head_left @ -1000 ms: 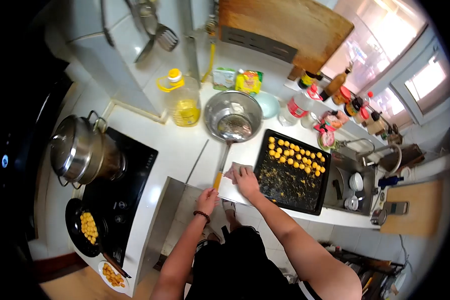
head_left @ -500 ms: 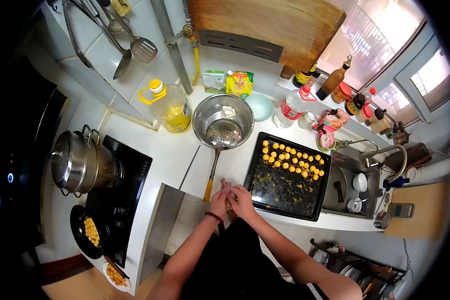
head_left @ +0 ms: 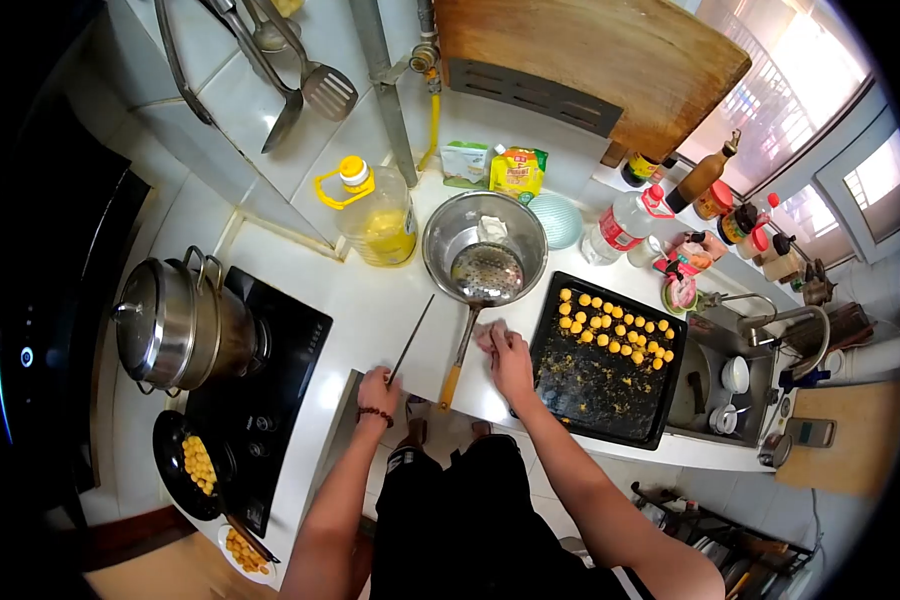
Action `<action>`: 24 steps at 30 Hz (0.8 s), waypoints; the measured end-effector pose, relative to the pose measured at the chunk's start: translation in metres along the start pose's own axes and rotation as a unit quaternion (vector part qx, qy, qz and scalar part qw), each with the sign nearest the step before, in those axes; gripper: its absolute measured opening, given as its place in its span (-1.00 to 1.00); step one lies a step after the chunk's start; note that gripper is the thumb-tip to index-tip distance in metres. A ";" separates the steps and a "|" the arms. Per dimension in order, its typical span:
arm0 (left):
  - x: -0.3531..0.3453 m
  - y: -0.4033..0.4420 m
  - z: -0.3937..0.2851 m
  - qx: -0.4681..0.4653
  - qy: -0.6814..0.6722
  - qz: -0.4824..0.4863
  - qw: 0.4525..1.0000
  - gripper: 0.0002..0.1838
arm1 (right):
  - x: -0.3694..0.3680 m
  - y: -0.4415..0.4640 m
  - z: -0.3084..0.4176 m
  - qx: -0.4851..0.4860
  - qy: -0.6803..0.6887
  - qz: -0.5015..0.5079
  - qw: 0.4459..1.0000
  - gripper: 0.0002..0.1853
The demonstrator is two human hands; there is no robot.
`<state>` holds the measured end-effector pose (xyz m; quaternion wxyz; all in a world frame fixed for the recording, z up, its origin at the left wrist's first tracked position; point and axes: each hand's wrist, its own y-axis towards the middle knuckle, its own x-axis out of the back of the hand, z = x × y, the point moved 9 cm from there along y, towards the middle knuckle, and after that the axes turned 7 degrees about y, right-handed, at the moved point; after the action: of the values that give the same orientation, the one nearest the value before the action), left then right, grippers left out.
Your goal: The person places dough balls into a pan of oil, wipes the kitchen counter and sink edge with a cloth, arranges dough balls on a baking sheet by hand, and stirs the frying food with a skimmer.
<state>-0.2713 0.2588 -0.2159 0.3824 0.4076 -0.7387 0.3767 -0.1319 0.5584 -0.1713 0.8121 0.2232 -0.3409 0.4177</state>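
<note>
My left hand [head_left: 377, 390] is closed at the counter's front edge, around the lower end of thin dark chopsticks [head_left: 413, 337] that point up and to the right. Whether it is one stick or a pair is hard to see. My right hand [head_left: 510, 360] rests on the white counter with its fingers on a crumpled pinkish cloth [head_left: 487, 334]. Between the hands lies a perforated skimmer [head_left: 485, 272], its head in a steel bowl [head_left: 435, 243] and its wooden handle reaching over the counter edge. A black baking tray [head_left: 595, 408] with several yellow balls [head_left: 610, 323] is right of my right hand.
At left, a steamer pot [head_left: 175, 325] and a frying pan [head_left: 173, 480] with yellow balls are on the black stove [head_left: 290, 345]. An oil jug [head_left: 378, 225] and a red-capped bottle [head_left: 625, 225] stand behind. The sink [head_left: 710, 345] is at right.
My hands have parted from the cloth they both held. The left moved left onto the chopsticks lying on the counter; the right moved up and right with the cloth. The view has shifted.
</note>
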 end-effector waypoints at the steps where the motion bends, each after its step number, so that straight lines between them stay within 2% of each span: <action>1: -0.001 0.009 0.000 -0.025 0.034 -0.027 0.999 -0.59 | -0.021 0.002 -0.006 0.022 -0.020 0.007 1.000 -0.53; 2: 0.002 0.016 -0.004 -0.052 0.069 -0.052 0.995 -0.60 | -0.031 0.001 -0.009 0.015 -0.022 0.005 1.000 -0.53; 4: -0.005 0.032 -0.003 -0.065 0.101 -0.010 0.993 -0.63 | -0.055 -0.010 -0.010 0.034 -0.079 0.052 0.995 -0.56; 6: -0.027 0.048 0.001 -0.091 0.160 0.070 0.980 -0.75 | -0.040 -0.024 0.006 0.031 -0.106 0.059 0.992 -0.62; 8: -0.021 0.054 -0.007 -0.112 0.179 0.096 0.973 -0.79 | -0.030 -0.033 -0.004 -0.047 0.008 0.087 0.995 -0.68; 9: -0.015 0.057 -0.014 -0.115 0.171 0.105 0.973 -0.78 | -0.002 -0.029 0.016 -0.031 0.023 0.051 0.998 -0.71; 10: -0.015 0.058 -0.019 -0.114 0.160 0.114 0.974 -0.77 | 0.017 -0.033 0.014 -0.088 -0.007 -0.001 0.996 -0.71; 12: -0.019 0.070 -0.018 -0.130 0.168 0.097 0.972 -0.79 | 0.046 -0.034 0.045 -0.128 0.071 -0.074 0.986 -0.70; 13: -0.021 0.077 -0.013 -0.128 0.177 0.073 0.973 -0.79 | 0.050 -0.028 0.081 -0.106 0.104 -0.082 0.986 -0.68; 14: -0.020 0.081 -0.006 -0.126 0.187 0.048 0.973 -0.79 | 0.041 -0.022 0.110 -0.086 0.135 -0.068 0.985 -0.66; 16: -0.007 0.088 0.008 -0.131 0.194 0.061 0.970 -0.79 | -0.010 -0.007 0.130 -0.060 0.162 -0.034 0.984 -0.64; 20: 0.027 0.096 0.045 -0.115 0.228 0.059 0.965 -0.71 | -0.117 0.056 0.109 -0.032 0.060 -0.028 0.997 -0.58; 22: 0.033 0.104 0.069 -0.087 0.242 0.066 0.964 -0.66 | -0.127 0.087 0.112 -0.040 -0.049 -0.056 0.996 -0.45; 24: 0.042 0.109 0.080 -0.093 0.244 0.055 0.964 -0.64 | -0.145 0.104 0.121 0.006 -0.105 -0.080 0.991 -0.52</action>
<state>-0.4041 0.2182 -0.2400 0.5657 0.2245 -0.6763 0.4150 -0.3234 0.4607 -0.1901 0.8009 0.2975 -0.4031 0.3279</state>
